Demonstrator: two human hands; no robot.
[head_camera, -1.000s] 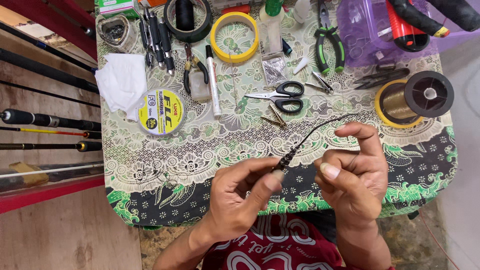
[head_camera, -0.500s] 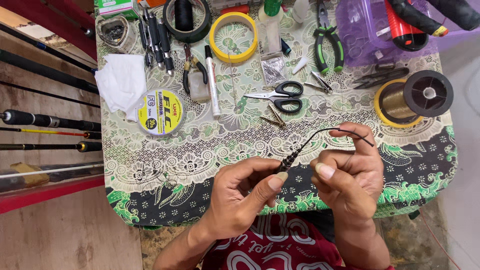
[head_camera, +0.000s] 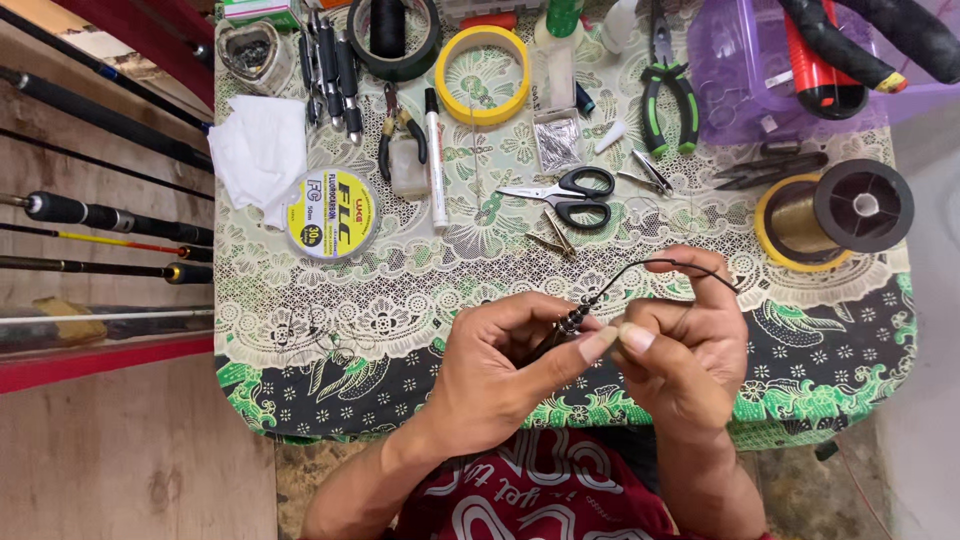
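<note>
The left hand (head_camera: 500, 365) and right hand (head_camera: 685, 345) both pinch a thin black wire (head_camera: 640, 268) over the near edge of the desk (head_camera: 330, 330). Scissors (head_camera: 565, 192) lie just behind.

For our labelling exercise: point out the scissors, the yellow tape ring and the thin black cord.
scissors (head_camera: 572, 193), head view, black handles.
yellow tape ring (head_camera: 444, 62), head view, left rim.
thin black cord (head_camera: 640, 266), head view, arched middle.
</note>
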